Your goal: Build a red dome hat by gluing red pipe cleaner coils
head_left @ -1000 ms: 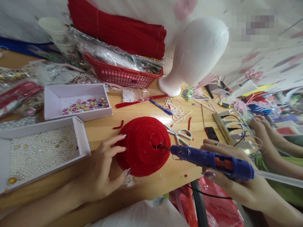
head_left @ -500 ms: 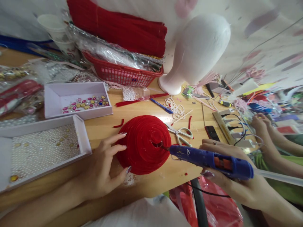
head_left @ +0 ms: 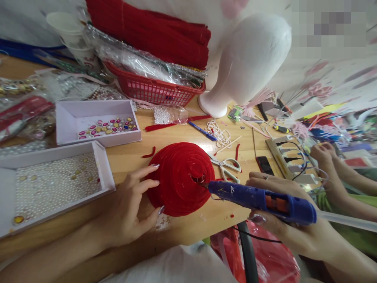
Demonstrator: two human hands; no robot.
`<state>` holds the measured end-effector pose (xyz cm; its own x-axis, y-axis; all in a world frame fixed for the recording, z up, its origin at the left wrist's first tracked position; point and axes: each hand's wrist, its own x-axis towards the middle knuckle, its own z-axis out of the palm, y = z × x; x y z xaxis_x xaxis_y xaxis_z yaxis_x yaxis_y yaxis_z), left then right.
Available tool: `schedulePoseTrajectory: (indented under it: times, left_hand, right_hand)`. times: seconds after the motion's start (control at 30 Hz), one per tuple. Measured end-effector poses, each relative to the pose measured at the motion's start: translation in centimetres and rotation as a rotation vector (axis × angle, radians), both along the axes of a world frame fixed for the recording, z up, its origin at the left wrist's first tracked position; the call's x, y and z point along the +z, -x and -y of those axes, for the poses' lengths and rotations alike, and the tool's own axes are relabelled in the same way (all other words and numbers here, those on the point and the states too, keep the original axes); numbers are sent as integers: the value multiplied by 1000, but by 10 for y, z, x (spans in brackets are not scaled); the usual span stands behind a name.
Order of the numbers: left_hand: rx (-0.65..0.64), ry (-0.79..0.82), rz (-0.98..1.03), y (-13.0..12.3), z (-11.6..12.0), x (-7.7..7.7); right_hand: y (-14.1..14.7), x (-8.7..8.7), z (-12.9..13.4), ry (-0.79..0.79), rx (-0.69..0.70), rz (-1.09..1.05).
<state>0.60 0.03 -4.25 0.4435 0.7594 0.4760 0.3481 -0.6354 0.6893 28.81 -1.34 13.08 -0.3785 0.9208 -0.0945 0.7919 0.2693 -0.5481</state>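
Observation:
A red dome [head_left: 176,184] coiled from fuzzy pipe cleaner stands on the wooden table, with a small raised ring near its top. Against its left side rest the fingertips of my left hand [head_left: 132,204], fingers spread and thumb low at the edge. My right hand [head_left: 288,220] is wrapped round a blue hot glue gun [head_left: 250,196], a clear glue stick [head_left: 347,221] poking out of its back. The gun's nozzle meets the dome just below the ring, beside a small gap with thin strands. White-handled scissors [head_left: 228,167] lie just behind the dome.
Two white boxes, one of gems [head_left: 100,141] and one of pearl beads [head_left: 104,184], stand left. Behind are a red basket [head_left: 159,94] and a white mannequin head [head_left: 250,67]. A power strip [head_left: 278,159] and phone [head_left: 264,165] lie right, near another person's hands [head_left: 324,157].
The glue gun's nozzle has shifted slightly left and up against the dome, near the ring. My left hand stays at the dome's side. The whole view has moved a little.

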Motion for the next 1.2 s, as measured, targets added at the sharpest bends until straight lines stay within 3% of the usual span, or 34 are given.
schedulePoseTrajectory:
  times: [0.17,0.73,1.2]
  left_hand:
    - [-15,-2,-19,1,0,1]
    - [-9,-12,-32,1,0,1]
    - [-9,-21,-25,0,0,1]
  right_hand:
    - [2,-2,-1,-30,-28,-4]
    - [2,-3,-2,-113,87,16]
    - [-4,-2,4,-80,59,-8]
